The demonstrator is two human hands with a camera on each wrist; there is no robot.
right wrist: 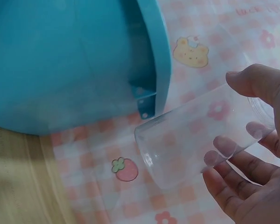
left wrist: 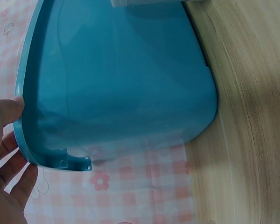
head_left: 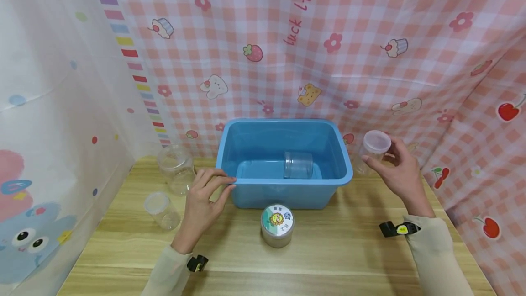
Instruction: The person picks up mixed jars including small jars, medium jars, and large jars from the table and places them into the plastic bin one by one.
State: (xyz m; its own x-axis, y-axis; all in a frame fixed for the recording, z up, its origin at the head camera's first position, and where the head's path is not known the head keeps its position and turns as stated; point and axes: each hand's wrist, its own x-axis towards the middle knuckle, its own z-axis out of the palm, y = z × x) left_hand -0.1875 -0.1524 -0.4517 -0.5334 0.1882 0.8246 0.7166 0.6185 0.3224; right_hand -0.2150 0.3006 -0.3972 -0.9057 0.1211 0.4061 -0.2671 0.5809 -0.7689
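A blue plastic tub [head_left: 283, 195] stands on the table with a clear jar [head_left: 298, 165] lying on its side inside. My left hand [head_left: 207, 200] grips the tub's rim at the near left corner, thumb and fingers on it in the left wrist view. To the right of the tub, my right hand [head_left: 396, 172] holds a tall clear jar with a whitish lid [head_left: 377, 142] between thumb and fingers. The right wrist view shows this transparent jar [right wrist: 191, 140] tilted, close to the tub's rim but apart from it.
Left of the tub stand a larger clear jar [head_left: 176, 168] and a small jar with a whitish lid [head_left: 161, 210]. A round tin-like container with a sunflower label [head_left: 277, 225] stands before the tub. A checked pink cloth [head_left: 263, 76] hangs behind the wooden table [head_left: 328, 259].
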